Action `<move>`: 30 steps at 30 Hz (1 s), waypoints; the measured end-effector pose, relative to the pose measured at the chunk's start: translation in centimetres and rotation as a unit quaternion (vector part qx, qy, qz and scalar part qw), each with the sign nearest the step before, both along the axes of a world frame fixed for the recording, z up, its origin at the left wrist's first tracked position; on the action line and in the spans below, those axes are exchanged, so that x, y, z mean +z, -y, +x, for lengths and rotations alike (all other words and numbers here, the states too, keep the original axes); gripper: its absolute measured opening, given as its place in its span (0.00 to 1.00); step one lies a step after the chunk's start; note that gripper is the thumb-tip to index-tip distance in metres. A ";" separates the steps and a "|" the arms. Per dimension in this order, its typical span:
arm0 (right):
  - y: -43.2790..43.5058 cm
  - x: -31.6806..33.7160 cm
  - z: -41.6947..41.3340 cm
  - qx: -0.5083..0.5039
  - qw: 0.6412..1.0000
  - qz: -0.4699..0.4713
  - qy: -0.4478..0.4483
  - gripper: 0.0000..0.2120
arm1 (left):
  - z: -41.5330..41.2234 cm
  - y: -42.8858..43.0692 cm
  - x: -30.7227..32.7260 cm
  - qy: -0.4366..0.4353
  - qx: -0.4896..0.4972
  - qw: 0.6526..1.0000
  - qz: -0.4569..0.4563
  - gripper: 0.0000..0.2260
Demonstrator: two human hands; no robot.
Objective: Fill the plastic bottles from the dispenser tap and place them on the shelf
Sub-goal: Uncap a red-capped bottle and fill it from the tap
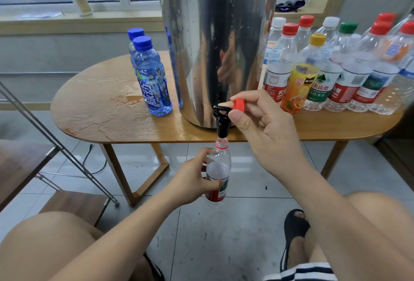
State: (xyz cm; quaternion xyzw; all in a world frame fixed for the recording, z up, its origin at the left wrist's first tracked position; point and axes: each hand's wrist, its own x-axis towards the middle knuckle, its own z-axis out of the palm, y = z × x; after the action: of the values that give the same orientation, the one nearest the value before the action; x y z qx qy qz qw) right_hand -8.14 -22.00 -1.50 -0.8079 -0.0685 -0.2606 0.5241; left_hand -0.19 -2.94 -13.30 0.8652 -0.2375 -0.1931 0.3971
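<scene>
Plastic bottle (218,173): held upright below the table edge; its open mouth is set directly under the black tap (221,121) spout, almost touching
Left hand (192,182): wrapped round the bottle's labelled middle
Right hand (264,132): nearer the lever; red cap (238,104) pinched in curled fingers

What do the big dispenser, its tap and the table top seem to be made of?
The dispenser looks like polished stainless steel: its wall gives mirror-like reflections. The tap is probably moulded black plastic with a slight gloss. The table top looks like wood or wood veneer, with visible grain and a smooth sealed sheen.
</scene>
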 end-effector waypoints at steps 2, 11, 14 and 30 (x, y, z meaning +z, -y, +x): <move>0.0 -0.1 0.0 -0.002 1.000 -0.004 0.003 0.13 | 0.0 0.0 0.0 0.000 -0.001 1.000 -0.001 0.33; 0.1 -0.1 0.0 -0.004 1.000 0.000 0.006 0.14 | 0.1 -0.1 0.0 -0.008 0.000 1.000 -0.009 0.34; 0.1 -0.2 0.1 -0.007 1.000 -0.003 0.003 0.14 | 0.1 -0.1 0.1 -0.007 0.000 1.000 -0.008 0.34; 0.1 -0.2 0.1 -0.006 1.000 -0.015 0.006 0.14 | 0.3 0.0 -0.4 -0.005 0.002 1.000 -0.009 0.33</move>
State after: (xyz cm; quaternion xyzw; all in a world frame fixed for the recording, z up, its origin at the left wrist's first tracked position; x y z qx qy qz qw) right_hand -8.03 -22.13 -1.69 -0.8147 -0.0712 -0.2675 0.5096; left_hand 0.13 -2.97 -13.69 0.8611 -0.2361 -0.1943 0.4063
